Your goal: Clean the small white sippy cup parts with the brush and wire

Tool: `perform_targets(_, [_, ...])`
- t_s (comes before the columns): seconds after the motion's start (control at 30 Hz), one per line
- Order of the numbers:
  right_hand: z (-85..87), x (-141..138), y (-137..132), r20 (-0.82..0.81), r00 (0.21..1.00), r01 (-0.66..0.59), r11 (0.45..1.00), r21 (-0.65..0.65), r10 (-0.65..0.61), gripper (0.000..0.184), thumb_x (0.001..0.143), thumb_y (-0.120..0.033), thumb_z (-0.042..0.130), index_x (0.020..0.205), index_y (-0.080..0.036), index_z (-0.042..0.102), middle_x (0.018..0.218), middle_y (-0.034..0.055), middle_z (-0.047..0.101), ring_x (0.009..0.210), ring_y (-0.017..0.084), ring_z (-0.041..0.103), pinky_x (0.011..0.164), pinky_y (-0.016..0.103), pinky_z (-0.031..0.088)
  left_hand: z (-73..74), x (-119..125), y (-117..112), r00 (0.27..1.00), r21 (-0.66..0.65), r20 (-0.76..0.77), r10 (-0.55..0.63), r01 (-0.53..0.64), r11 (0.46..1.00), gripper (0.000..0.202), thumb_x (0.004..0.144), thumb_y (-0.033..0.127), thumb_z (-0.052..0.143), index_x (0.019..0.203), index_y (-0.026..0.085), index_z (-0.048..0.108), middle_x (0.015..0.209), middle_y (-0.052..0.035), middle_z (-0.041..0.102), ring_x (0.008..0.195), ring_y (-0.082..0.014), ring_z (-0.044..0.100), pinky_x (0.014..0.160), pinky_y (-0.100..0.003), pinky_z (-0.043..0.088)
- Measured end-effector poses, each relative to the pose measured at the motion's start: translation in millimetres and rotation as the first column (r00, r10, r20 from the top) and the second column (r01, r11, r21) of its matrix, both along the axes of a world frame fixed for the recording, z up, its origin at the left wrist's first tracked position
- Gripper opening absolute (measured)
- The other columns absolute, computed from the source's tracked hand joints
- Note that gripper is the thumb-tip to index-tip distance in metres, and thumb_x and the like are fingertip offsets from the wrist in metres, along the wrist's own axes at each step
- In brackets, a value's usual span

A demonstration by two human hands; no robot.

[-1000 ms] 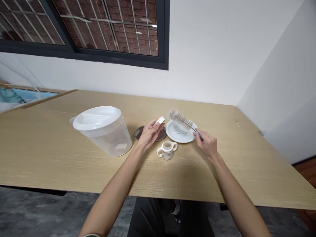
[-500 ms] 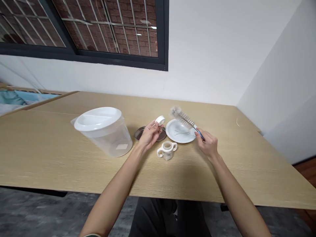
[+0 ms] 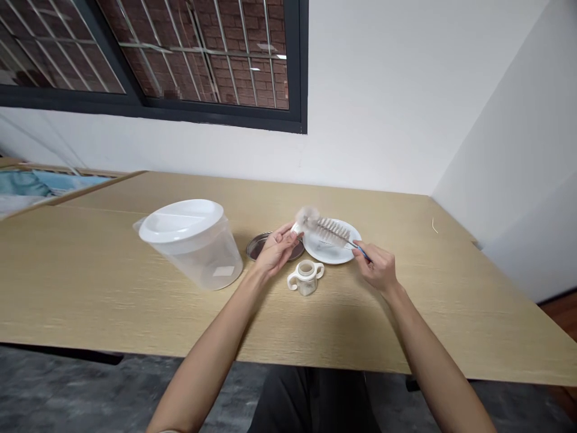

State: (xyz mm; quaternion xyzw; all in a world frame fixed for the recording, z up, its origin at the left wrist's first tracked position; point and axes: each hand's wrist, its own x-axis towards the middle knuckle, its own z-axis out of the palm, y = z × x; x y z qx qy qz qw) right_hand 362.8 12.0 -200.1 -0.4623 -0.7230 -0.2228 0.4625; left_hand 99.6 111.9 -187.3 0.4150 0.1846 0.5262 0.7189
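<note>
From the head view, I see the left hand (image 3: 274, 251) pinching a small round white plastic cap (image 3: 296, 228) between thumb and fingers, above a round dark metal tray (image 3: 256, 245). The right hand (image 3: 377, 266) grips the blue handle of a long pale-bristled brush (image 3: 332, 231), its fluffy tip right at the cap, over a round white plate (image 3: 334, 261). Nearer the person, a clear cup with two white handles (image 3: 307, 279) stands upright on the pale wooden table (image 3: 135, 307), left of which sits a translucent plastic pitcher with a white lid (image 3: 201, 260).
</note>
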Motion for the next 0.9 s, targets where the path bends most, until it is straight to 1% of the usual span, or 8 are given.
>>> perform_targets(0.1, [-2.4,0.2,2.0,0.043,0.997,0.061,0.998,0.011,-0.062,0.024,0.102,-0.027,0.055,0.110,-0.012,0.072,0.069,0.0039,0.067,0.056,0.010,0.058,0.054,0.025,0.035,-2.8,0.1,2.9,1.000,0.012,-0.001,0.002,-0.002,1.000,0.064,0.060,0.017,0.096,0.118,0.014,0.070,0.114,-0.0107,0.069,0.096,-0.0139,0.066,0.082,-0.016,0.052])
perform_targets(0.23, [-3.7,5.0,4.3,-0.026,0.983,0.182,0.983,0.024,-0.181,0.023,0.101,-0.028,0.057,0.106,-0.013,0.074,0.073,0.0041,0.069,0.058,0.010,0.059,0.055,0.025,0.036,-3.0,-1.1,4.9,1.000,0.035,-0.006,0.002,-0.002,0.999,0.062,0.065,0.020,0.094,0.121,0.015,0.070,0.117,-0.0110,0.069,0.093,-0.0119,0.066,0.077,-0.013,0.051])
perform_targets(0.33, [-2.1,4.7,2.4,-0.054,0.996,0.079,0.997,0.022,-0.078,0.024,0.102,-0.026,0.055,0.107,-0.010,0.073,0.070,0.0042,0.067,0.054,0.010,0.055,0.056,0.025,0.038,-3.3,-1.4,4.9,1.000,0.021,-0.004,0.001,-0.001,1.000,0.064,0.062,0.020,0.096,0.121,0.014,0.069,0.114,-0.0112,0.070,0.095,-0.0133,0.067,0.078,-0.014,0.051])
perform_targets(0.43, [-2.5,0.9,1.3,0.033,0.999,0.010,1.000,0.027,-0.011,0.024,0.101,-0.025,0.055,0.110,-0.010,0.072,0.067,0.0027,0.065,0.052,0.009,0.052,0.056,0.025,0.037,-4.4,-1.4,4.6,1.000,0.009,0.008,0.018,-0.018,1.000,0.065,0.059,0.017,0.097,0.117,0.013,0.070,0.111,-0.0111,0.070,0.096,-0.0148,0.067,0.080,-0.016,0.052])
perform_targets(0.53, [-4.5,0.2,3.3,0.065,0.995,0.076,0.996,0.036,-0.079,0.024,0.102,-0.026,0.056,0.110,-0.011,0.072,0.065,0.0019,0.064,0.053,0.009,0.054,0.055,0.026,0.034,-4.4,-1.7,4.6,1.000,0.016,-0.002,0.021,-0.021,1.000,0.063,0.062,0.018,0.095,0.119,0.013,0.069,0.109,-0.0107,0.070,0.093,-0.0141,0.067,0.081,-0.016,0.051])
perform_targets(0.67, [-3.4,4.2,4.5,-0.012,0.982,0.190,0.981,0.030,-0.189,0.025,0.102,-0.029,0.056,0.106,-0.013,0.074,0.068,0.0031,0.066,0.056,0.010,0.057,0.054,0.026,0.033,-3.4,-1.5,3.9,1.000,0.028,-0.022,0.018,-0.017,0.999,0.061,0.069,0.022,0.092,0.124,0.014,0.067,0.112,-0.0109,0.069,0.089,-0.0121,0.066,0.077,-0.015,0.050])
perform_targets(0.83, [-1.6,1.5,1.5,-0.009,0.999,0.032,0.999,0.025,-0.032,0.024,0.101,-0.025,0.057,0.112,-0.010,0.071,0.069,0.0025,0.065,0.054,0.009,0.053,0.056,0.025,0.036,-4.1,-2.0,2.4,0.999,0.038,-0.038,0.000,0.001,0.999,0.068,0.067,0.024,0.094,0.127,0.017,0.065,0.112,-0.0088,0.069,0.092,-0.0140,0.066,0.082,-0.018,0.050])
perform_targets(0.9, [-3.0,0.6,2.1,0.039,0.998,0.038,0.999,0.019,-0.039,0.024,0.101,-0.024,0.057,0.113,-0.010,0.071,0.067,0.0013,0.064,0.053,0.009,0.053,0.055,0.026,0.036,-4.3,-3.3,2.3,0.999,0.045,-0.038,-0.013,0.014,0.999,0.072,0.066,0.022,0.094,0.131,0.019,0.063,0.105,-0.0063,0.069,0.093,-0.0136,0.065,0.083,-0.018,0.049])
